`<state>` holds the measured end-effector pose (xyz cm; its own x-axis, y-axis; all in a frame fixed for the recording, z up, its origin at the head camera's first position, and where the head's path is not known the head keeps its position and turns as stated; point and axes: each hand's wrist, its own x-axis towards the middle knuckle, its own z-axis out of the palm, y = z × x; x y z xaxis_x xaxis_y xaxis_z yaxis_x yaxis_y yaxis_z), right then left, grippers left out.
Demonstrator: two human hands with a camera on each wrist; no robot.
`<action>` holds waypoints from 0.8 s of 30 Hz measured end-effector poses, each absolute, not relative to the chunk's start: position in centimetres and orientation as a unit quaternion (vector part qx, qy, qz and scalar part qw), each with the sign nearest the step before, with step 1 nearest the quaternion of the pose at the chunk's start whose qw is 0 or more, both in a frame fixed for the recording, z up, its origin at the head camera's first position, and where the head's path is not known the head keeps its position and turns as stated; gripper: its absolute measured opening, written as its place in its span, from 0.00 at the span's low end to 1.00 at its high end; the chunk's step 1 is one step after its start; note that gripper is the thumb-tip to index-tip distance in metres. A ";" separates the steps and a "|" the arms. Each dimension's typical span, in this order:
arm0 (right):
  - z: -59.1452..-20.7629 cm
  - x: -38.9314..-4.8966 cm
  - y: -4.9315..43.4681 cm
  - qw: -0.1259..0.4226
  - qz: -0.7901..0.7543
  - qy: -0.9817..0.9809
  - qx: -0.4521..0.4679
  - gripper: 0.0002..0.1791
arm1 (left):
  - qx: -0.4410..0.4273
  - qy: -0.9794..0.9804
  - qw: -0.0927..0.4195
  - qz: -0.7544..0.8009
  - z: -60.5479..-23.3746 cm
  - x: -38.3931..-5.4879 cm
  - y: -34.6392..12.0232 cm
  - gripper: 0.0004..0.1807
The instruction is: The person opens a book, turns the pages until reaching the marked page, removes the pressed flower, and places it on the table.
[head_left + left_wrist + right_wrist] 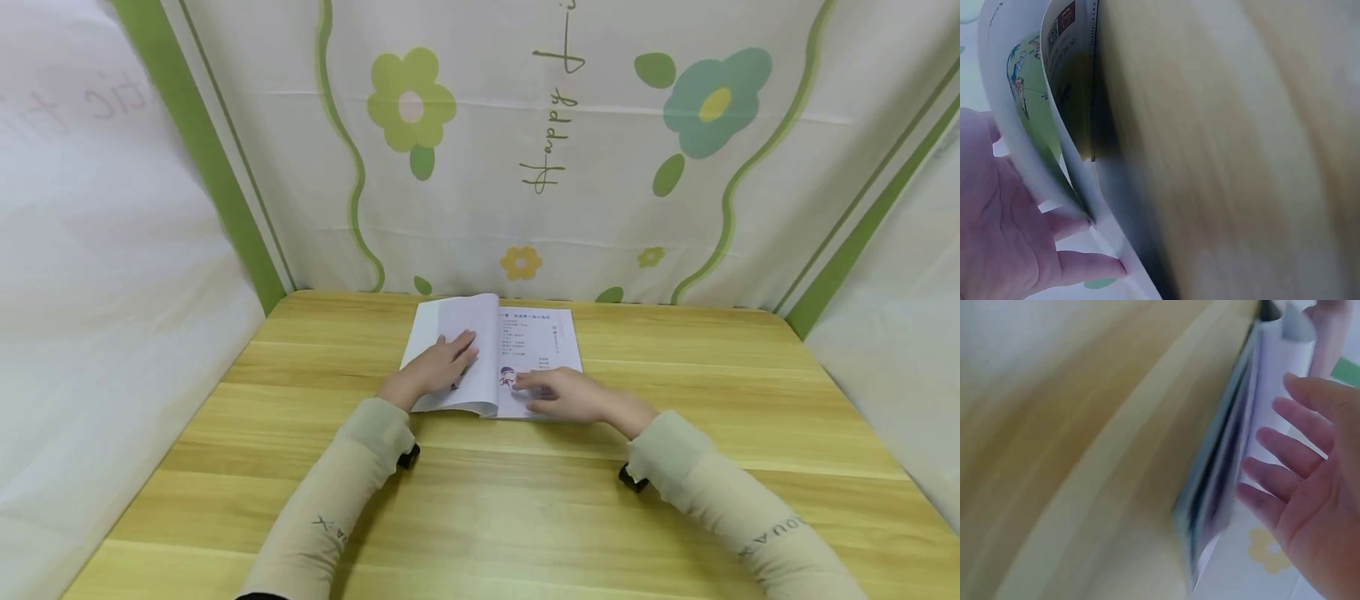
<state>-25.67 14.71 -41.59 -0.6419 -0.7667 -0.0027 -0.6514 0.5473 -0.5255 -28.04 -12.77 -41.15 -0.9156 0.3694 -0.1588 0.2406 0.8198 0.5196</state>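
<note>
An open book [542,342] lies on the wooden table near its far edge. Its right page carries printed text and a small coloured figure; the left page [480,367] is mostly white and curves up near the spine. My left hand [442,365] rests flat on that left page with its fingers spread. Over the lower right page is my right hand [566,395], its fingers extended and holding nothing. In the right wrist view the right hand's fingers [1291,459] are loosely spread beside the book's pages [1250,437]. A green picture [1035,94] shows between leaves in the left wrist view.
The wooden table [510,517] spreads out in front of and around the book. A white curtain with flowers [480,167] hangs behind the table's far edge, and white fabric walls [105,275] stand at both sides. Small black devices [633,478] sit under the wrists.
</note>
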 end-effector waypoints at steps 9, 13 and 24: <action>-41.5 -26.1 18.0 0.200 -0.193 0.869 -0.409 0.35 | 0.191 0.946 0.113 0.234 -41.3 -28.2 -12.5 0.29; -41.0 -25.9 18.8 0.217 -0.189 0.873 -0.393 0.35 | 0.157 0.953 0.114 0.235 -41.1 -28.0 -12.5 0.30; -40.2 -26.0 20.1 0.227 -0.177 0.889 -0.355 0.33 | 0.089 0.961 0.131 0.227 -40.8 -27.1 -12.8 0.36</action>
